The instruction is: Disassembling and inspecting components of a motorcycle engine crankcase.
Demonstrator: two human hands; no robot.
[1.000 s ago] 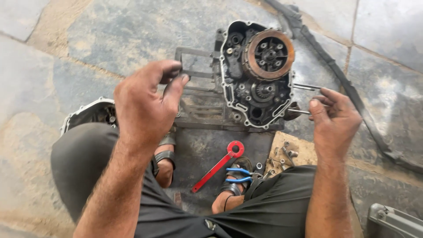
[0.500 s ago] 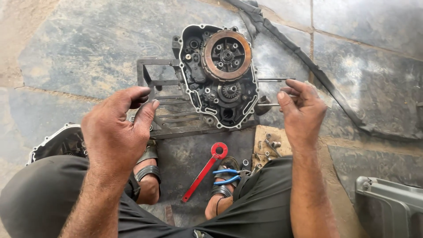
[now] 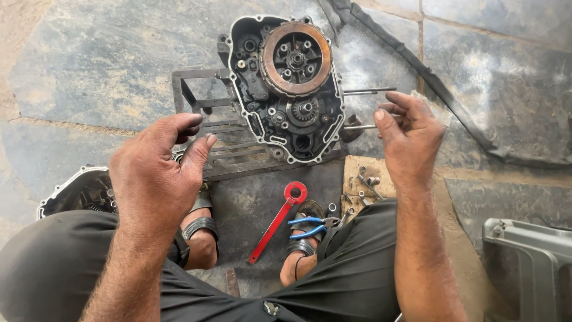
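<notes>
**A:** Stone floor (image 3: 95, 65), grey-blue slabs with sandy joints. What sits on it?

**B:** Dark metal engine case with its side cover off (image 3: 286, 89), white gasket line round the rim, rust-brown round clutch plate (image 3: 296, 58) exposed at the top. It rests on a black steel frame stand (image 3: 196, 101) straight ahead of my knees. Two thin steel studs (image 3: 369, 91) stick out of its right side.

**A:** Your hands?

**B:** Left hand (image 3: 158, 179): raised in front of the stand, fingers curled and half open, nothing in it that I can see. Right hand (image 3: 411, 140): fingers loosely spread, fingertips at the lower stud; whether they pinch it I cannot tell, the back of the hand hides the contact.

**A:** Tools near?

**B:** Long red flat wrench with a ring end (image 3: 279, 220) lies on the floor between my sandalled feet. Blue-handled pliers (image 3: 307, 223) lie across my right foot. Small board with loose bolts and sockets (image 3: 364, 179) just beside my right knee. Second engine cover (image 3: 77, 191) by my left knee; grey metal part (image 3: 530, 256) at far right.

**A:** Advice for handling the case?

**B:** My judgement: steady it from both sides, keep it square on the stand, avoid bending the studs, keep fingers off the gasket face.
</notes>
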